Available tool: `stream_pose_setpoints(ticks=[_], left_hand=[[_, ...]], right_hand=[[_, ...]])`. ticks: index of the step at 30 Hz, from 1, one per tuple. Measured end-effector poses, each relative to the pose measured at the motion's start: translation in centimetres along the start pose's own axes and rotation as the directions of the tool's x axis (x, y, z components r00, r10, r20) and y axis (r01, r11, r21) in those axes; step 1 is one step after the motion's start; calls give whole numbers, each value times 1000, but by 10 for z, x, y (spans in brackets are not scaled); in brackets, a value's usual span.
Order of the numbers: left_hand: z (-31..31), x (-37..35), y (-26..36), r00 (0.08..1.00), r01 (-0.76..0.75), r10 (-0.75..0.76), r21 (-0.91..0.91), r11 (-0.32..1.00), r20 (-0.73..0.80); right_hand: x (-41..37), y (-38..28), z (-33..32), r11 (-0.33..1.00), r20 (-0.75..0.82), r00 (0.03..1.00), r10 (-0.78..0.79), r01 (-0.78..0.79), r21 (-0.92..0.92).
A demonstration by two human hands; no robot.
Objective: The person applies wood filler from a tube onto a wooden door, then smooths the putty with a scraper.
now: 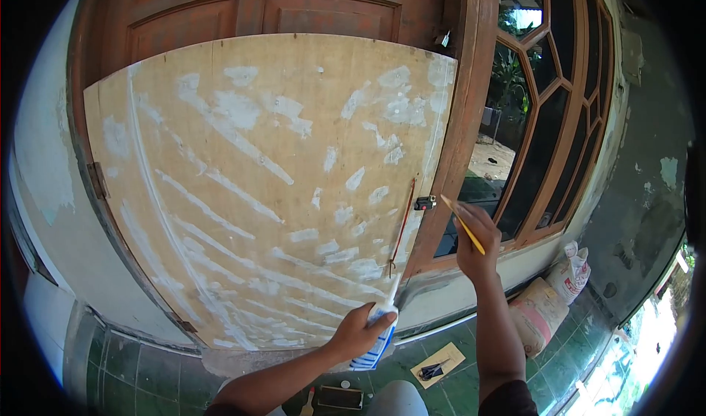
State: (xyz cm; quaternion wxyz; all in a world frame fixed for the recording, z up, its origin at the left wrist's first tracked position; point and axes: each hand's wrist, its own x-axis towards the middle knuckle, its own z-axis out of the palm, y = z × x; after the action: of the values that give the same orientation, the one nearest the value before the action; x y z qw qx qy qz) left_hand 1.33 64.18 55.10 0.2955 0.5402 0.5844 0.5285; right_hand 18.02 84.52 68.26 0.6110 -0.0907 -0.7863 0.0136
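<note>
My left hand (360,334) is wrapped round a white and blue squeeze bottle (377,346) with a narrow white nozzle pointing up at the panel's lower right edge. I cannot read its label. Higher on the right, my right hand (478,243) grips a thin yellow stick-like tool (471,234), its slim end pointing up and left near the door frame. Before me stands a pale plywood panel (309,210) with many white smeared patches and diagonal stripes. A small black latch (424,203) sits at its right edge, and a red cord (402,228) hangs beside it.
A brown wooden door (323,12) rises behind the panel. Windows (544,115) with brown frames are at right. Sacks (540,309) stand on green tiles (456,335). Near my knees lie a small board (448,357) with a dark tool, a brush (307,403) and a dark tray (340,397).
</note>
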Motion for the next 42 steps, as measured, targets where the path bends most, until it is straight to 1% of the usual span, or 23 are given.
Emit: stream_pose_setpoints(ticks=[1, 3, 6, 9, 12, 13, 16, 17, 20, 23, 26, 29, 32, 33, 35, 38, 42], left_hand=[[-6, -18, -8, 998, 66, -66, 3, 998, 12], [-19, -47, -17, 984, 173, -175, 79, 982, 23], [-30, -75, -53, 964, 254, -244, 98, 962, -103], [-34, -88, -96, 895, 385, -373, 0, 923, -244], [-34, -99, -107, 843, 367, -398, -154, 917, -362], [-36, -101, -107, 839, 337, -428, -296, 894, -336], [-44, -104, -98, 806, 351, -452, -308, 885, -381], [-45, -105, -96, 802, 343, -412, -233, 910, -432], [-49, -104, -87, 770, 399, -455, -220, 890, -446], [-49, -105, -90, 755, 376, -473, -291, 880, -454], [-50, -104, -86, 760, 353, -460, -303, 885, -460], [-53, -105, -83, 748, 365, -459, -281, 888, -479], [-53, -107, -79, 733, 372, -456, -264, 890, -505], [-53, -106, -86, 733, 365, -448, -259, 894, -512], [-54, -108, -104, 731, 360, -436, -247, 900, -525], [-53, -106, -106, 723, 346, -439, -271, 898, -534], [-50, -102, -96, 718, 325, -447, -311, 893, -534]], right_hand=[[30, 2, 9, 998, -20, 998, -56, 56, 5], [78, 13, 28, 990, -85, 986, -140, 142, 20], [127, 26, 45, 985, -79, 982, -174, 174, -5], [145, 41, 59, 980, -76, 977, -198, 195, -37], [154, 49, 67, 967, -45, 968, -247, 244, -76], [154, 51, 70, 965, -39, 966, -254, 250, -78], [151, 56, 76, 946, -33, 951, -308, 303, -115], [149, 58, 78, 936, -31, 942, -333, 326, -133], [139, 56, 81, 940, -9, 949, -314, 310, -143], [123, 51, 77, 938, 68, 950, -304, 311, -153], [111, 47, 73, 954, 118, 954, -276, 287, -90], [116, 56, 61, 999, 210, 977, -47, 44, 21], [147, 53, 57, 988, -13, 993, -116, 116, 102], [158, 52, 56, 989, -32, 991, -130, 132, 71], [173, 52, 56, 988, -68, 986, -153, 154, 10], [177, 60, 64, 975, -84, 972, -220, 215, -63], [157, 61, 77, 940, -46, 949, -313, 302, -157]])
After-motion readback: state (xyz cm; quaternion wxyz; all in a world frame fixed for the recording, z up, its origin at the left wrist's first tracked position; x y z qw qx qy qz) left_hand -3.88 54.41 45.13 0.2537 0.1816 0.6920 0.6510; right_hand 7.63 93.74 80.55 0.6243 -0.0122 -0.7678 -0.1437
